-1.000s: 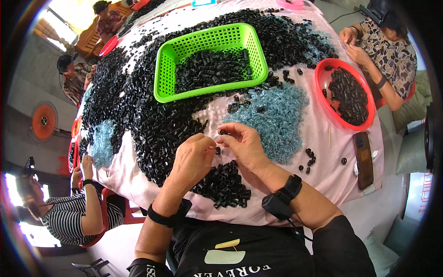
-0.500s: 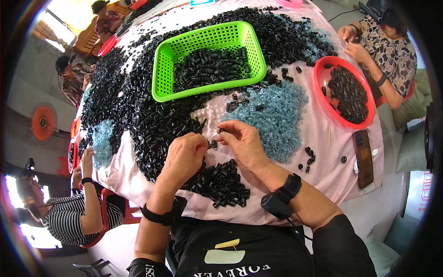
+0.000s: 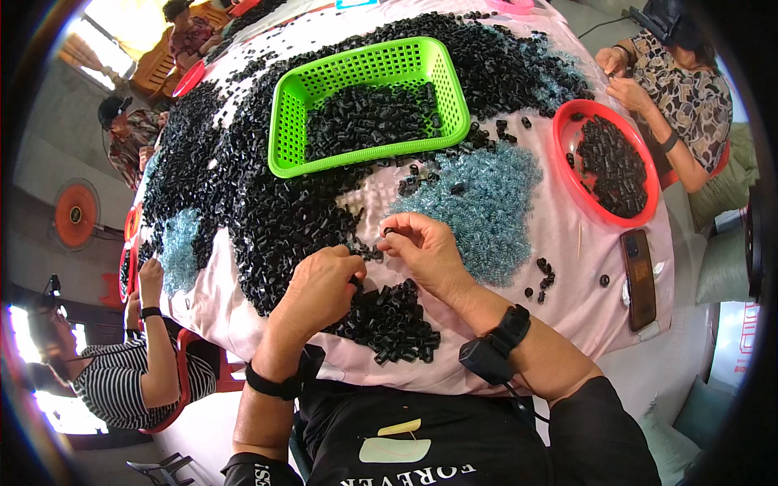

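Observation:
My left hand (image 3: 318, 290) is closed, its fingers curled and pinched beside a small heap of black plastic parts (image 3: 391, 322). A dark piece shows at its fingertips, though whether it is gripped or lying behind them is hard to see. My right hand (image 3: 431, 249) pinches a small black plastic part (image 3: 389, 231) between thumb and forefinger. Right beside that hand spreads a heap of clear bluish coil-like pieces (image 3: 490, 206). A much larger mass of black parts (image 3: 279, 227) lies to the left of my hands.
A green basket (image 3: 369, 154) of black parts stands beyond my hands. At right are a red basin (image 3: 561, 166) holding black parts, a phone (image 3: 639, 279) and a thin stick (image 3: 579, 241). Pink cloth (image 3: 519, 324) covers the table. Several people sit around it.
My left hand has moved down and left, away from my right hand, toward the small heap of black parts. My right hand stays nearly still with its black part.

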Demonstrator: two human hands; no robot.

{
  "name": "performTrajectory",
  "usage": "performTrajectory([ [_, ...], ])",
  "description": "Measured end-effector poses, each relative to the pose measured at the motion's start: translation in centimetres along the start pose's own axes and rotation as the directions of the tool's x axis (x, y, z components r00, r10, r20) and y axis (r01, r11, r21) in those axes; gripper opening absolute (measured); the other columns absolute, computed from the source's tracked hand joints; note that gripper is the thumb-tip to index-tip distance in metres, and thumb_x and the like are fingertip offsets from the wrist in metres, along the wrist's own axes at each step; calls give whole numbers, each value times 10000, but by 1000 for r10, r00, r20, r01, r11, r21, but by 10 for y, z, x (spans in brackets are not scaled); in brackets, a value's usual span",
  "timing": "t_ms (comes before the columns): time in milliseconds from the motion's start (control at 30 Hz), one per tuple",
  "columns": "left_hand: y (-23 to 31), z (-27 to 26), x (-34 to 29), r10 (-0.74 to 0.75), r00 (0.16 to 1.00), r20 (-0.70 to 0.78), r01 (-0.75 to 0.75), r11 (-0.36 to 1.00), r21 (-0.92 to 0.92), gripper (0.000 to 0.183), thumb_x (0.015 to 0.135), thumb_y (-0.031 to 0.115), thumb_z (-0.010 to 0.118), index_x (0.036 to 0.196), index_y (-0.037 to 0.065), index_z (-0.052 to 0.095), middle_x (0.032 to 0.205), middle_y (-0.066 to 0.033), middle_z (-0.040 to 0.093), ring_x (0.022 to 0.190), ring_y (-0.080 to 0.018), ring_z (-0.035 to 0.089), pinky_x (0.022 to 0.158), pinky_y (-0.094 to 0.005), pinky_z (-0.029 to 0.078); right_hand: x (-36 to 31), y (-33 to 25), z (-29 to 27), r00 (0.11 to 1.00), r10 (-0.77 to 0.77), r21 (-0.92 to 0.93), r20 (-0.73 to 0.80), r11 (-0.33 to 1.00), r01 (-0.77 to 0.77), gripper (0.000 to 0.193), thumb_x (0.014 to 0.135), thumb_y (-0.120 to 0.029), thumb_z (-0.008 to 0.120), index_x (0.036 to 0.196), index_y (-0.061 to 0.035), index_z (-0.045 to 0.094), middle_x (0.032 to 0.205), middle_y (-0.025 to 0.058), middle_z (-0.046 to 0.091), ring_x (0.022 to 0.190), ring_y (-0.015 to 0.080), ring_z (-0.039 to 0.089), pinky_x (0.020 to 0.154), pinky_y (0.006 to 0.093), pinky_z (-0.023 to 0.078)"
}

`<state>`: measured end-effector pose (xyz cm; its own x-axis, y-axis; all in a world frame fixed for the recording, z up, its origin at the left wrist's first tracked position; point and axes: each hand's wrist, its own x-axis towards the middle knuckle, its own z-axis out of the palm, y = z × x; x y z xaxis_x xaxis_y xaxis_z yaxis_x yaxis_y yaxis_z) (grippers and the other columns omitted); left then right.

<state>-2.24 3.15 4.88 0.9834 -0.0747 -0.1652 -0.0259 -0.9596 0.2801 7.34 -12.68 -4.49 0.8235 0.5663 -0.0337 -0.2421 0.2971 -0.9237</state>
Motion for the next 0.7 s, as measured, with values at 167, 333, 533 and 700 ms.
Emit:
performTrajectory([
  [167, -3, 17, 9, -16, 998, -69, 16, 1000, 1, 128, 777, 24, 684, 900, 49, 708, 875, -132, 646, 863, -348, 659, 748, -432, 524, 0, 0, 1, 1000, -20, -26, 4, 999, 20, 148, 952, 5, 630, 1085, 9, 695, 939, 58, 727, 833, 113, 722, 713, 241, 561],
  [333, -3, 22, 11, -50, 983, -177, 30, 993, -114, 96, 796, 39, 684, 888, 31, 709, 854, -140, 643, 803, -348, 668, 707, -425, 527, -3, -8, 2, 997, 69, -5, -16, 998, -69, 149, 957, 3, 629, 1089, 3, 698, 919, 54, 733, 824, 110, 720, 692, 240, 560],
  [533, 3, 10, 7, -34, 989, -141, 9, 984, -176, 129, 793, 12, 667, 911, 28, 716, 871, -142, 657, 804, -341, 681, 719, -414, 538, -2, -3, 1, 999, -30, -32, -15, 999, 29, 150, 954, 11, 625, 1085, 2, 696, 929, 57, 727, 827, 110, 716, 706, 247, 558],
  [700, 6, 17, 7, 21, 998, -61, -29, 990, -135, 166, 789, 0, 645, 940, 22, 711, 890, -146, 661, 826, -337, 682, 747, -424, 543, -2, -4, 1, 1000, -7, -20, -6, 1000, 7, 151, 950, 22, 620, 1084, 12, 690, 936, 58, 720, 840, 119, 717, 728, 252, 558],
])
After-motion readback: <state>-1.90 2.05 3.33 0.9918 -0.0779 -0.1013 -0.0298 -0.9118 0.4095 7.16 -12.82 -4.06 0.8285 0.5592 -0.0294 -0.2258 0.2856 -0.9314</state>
